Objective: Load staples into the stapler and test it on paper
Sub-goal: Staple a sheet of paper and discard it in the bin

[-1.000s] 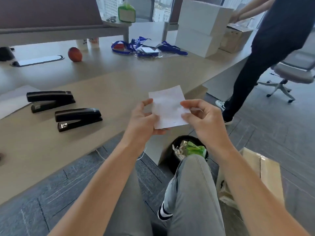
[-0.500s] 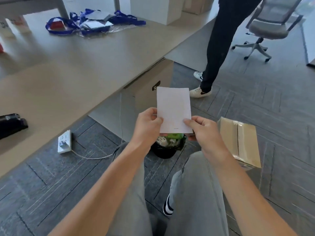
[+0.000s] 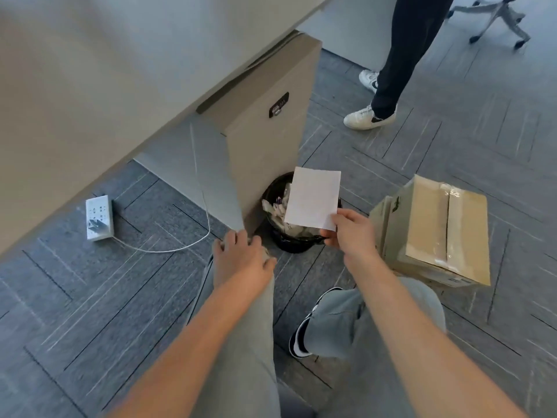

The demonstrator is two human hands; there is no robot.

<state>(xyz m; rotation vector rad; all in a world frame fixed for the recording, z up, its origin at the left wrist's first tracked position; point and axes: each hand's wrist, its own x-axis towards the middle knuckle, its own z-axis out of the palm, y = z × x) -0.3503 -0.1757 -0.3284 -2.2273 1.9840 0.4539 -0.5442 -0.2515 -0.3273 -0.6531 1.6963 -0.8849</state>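
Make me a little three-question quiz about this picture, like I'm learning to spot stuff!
1. True or false: both hands hold the paper.
2. What sits right below the paper? A) a stapler B) a black bin C) a chair
3. Fill in: the left hand rests on the person's ____.

Key
1. False. Only the right hand pinches it, at its lower corner.
2. B. The bin already has scraps in it.
3. Knee.
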